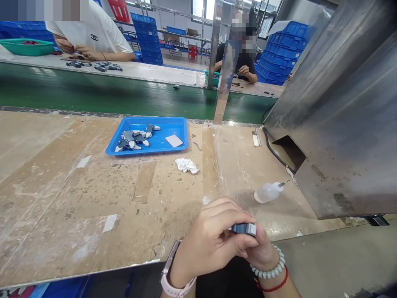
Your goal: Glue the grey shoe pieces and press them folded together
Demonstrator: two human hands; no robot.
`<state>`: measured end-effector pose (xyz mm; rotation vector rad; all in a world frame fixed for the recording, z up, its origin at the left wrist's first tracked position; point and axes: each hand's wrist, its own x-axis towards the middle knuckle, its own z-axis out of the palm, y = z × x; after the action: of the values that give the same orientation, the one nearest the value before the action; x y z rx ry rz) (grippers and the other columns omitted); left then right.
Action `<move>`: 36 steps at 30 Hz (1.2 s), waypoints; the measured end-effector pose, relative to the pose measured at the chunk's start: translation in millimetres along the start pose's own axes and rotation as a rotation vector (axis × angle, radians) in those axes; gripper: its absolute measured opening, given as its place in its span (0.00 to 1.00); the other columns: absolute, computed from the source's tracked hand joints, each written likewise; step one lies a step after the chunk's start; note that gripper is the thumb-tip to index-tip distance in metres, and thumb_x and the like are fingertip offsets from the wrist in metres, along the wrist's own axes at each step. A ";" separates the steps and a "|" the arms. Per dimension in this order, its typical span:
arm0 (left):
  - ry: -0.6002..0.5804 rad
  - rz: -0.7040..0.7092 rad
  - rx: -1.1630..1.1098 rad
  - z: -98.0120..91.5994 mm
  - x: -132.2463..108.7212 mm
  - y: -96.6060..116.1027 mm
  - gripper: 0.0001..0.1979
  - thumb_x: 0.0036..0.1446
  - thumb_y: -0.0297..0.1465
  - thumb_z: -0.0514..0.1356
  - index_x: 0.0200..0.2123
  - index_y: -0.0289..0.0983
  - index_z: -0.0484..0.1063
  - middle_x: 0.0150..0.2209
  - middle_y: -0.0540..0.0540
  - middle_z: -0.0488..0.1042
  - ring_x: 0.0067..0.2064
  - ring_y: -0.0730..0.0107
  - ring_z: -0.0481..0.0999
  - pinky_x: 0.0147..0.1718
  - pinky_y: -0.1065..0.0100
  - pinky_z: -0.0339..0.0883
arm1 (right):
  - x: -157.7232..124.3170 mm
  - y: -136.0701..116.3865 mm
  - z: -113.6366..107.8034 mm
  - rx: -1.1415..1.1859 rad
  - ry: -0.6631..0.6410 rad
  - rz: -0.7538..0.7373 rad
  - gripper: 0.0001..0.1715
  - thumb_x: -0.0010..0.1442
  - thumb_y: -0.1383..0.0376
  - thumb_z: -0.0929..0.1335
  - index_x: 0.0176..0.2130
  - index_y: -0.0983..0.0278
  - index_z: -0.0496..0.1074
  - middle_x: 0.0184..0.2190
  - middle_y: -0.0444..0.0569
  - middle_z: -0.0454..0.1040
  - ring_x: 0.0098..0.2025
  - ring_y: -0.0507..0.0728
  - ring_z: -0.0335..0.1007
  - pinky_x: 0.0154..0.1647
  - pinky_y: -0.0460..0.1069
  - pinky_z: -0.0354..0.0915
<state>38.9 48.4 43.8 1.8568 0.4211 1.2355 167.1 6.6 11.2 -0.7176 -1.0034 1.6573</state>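
My left hand (pixel 214 236) pinches a small dark grey plastic part with a light grey end (pixel 245 229) between thumb and fingers, near the table's front edge. My right hand (pixel 262 248) is closed on the same part from the right, its fingers mostly hidden behind the left hand. A white squeeze bottle with a thin needle tip (pixel 267 193) lies tilted on the table beyond my hands. Farther off, a blue tray (pixel 147 152) holds several similar dark and light grey parts (pixel 136 138) and a pale flat card (pixel 174 140).
A crumpled white tissue (pixel 186 165) lies before the tray. A large metal housing (pixel 335 124) with a black cable (pixel 274 153) stands at right. Behind runs a green conveyor belt (pixel 108 93), with two people (pixel 93 37) working across it. A metal post (pixel 225 62) rises at the table's far edge.
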 end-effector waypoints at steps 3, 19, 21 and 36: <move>0.012 0.011 -0.013 0.5 -0.4 -0.5 0.17 0.63 0.43 0.63 0.40 0.34 0.79 0.33 0.41 0.80 0.37 0.64 0.77 0.37 0.66 0.70 | -0.6 -0.1 0.1 0.002 -0.001 -0.021 0.38 0.52 0.32 0.67 0.21 0.62 0.65 0.13 0.40 0.55 0.17 0.50 0.49 0.20 0.47 0.48; -0.001 -0.018 -0.009 -0.4 -0.6 1.7 0.19 0.64 0.45 0.61 0.39 0.34 0.78 0.33 0.40 0.79 0.37 0.63 0.77 0.37 0.65 0.70 | -2.1 5.8 -2.0 0.049 -0.008 -0.045 0.33 0.56 0.35 0.67 0.30 0.63 0.68 0.17 0.38 0.54 0.17 0.47 0.45 0.19 0.46 0.46; -0.003 -0.021 -0.010 -0.5 -0.5 1.7 0.18 0.64 0.45 0.61 0.39 0.34 0.78 0.33 0.40 0.79 0.37 0.63 0.77 0.37 0.65 0.70 | -2.0 4.4 -0.4 0.056 -0.001 -0.036 0.33 0.55 0.35 0.68 0.31 0.62 0.67 0.18 0.38 0.53 0.18 0.48 0.46 0.20 0.46 0.46; -0.017 0.037 -0.002 0.2 1.9 -0.7 0.11 0.64 0.39 0.63 0.42 0.36 0.76 0.33 0.43 0.81 0.36 0.66 0.78 0.37 0.68 0.71 | -11.9 30.2 -26.3 -0.090 0.132 -0.043 0.29 0.52 0.37 0.70 0.31 0.59 0.72 0.32 0.49 0.65 0.35 0.60 0.66 0.42 0.57 0.68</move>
<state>40.2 50.1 44.3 1.8797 0.3776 1.2431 178.9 -1.5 -28.0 -0.8480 -0.9969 1.5148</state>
